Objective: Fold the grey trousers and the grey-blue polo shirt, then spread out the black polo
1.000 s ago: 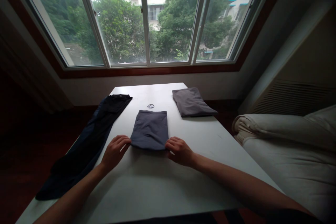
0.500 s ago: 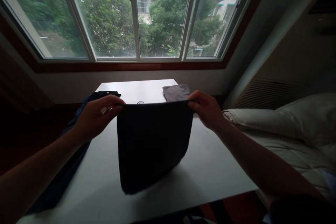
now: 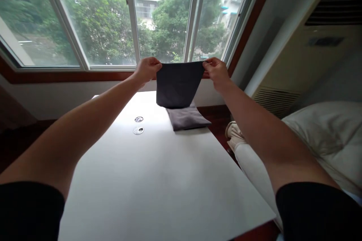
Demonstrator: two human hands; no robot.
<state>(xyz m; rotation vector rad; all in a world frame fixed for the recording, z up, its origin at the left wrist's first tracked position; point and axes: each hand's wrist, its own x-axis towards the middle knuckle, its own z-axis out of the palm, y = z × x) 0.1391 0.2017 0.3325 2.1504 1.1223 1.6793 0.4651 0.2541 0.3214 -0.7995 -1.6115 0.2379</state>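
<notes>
Both my arms reach far out over the white table (image 3: 158,180). Between my hands hangs a folded dark grey garment (image 3: 177,84), held by its top edge in the air. My left hand (image 3: 147,69) pinches its left upper corner and my right hand (image 3: 216,71) pinches the right one. Directly under the hanging cloth lies a second folded grey garment (image 3: 188,118) at the table's far right.
Two round metal cable holes (image 3: 138,125) sit in the tabletop left of the folded pile. A large window (image 3: 113,19) runs behind the table. At right stand a beige air conditioner (image 3: 308,41) and a bed with white bedding (image 3: 319,139).
The garment lay flat on the table a second ago. Both hands took its near corners, lifted it and carried it forward over the other folded garment. The view shifted right, so the dark trousers left the picture.
</notes>
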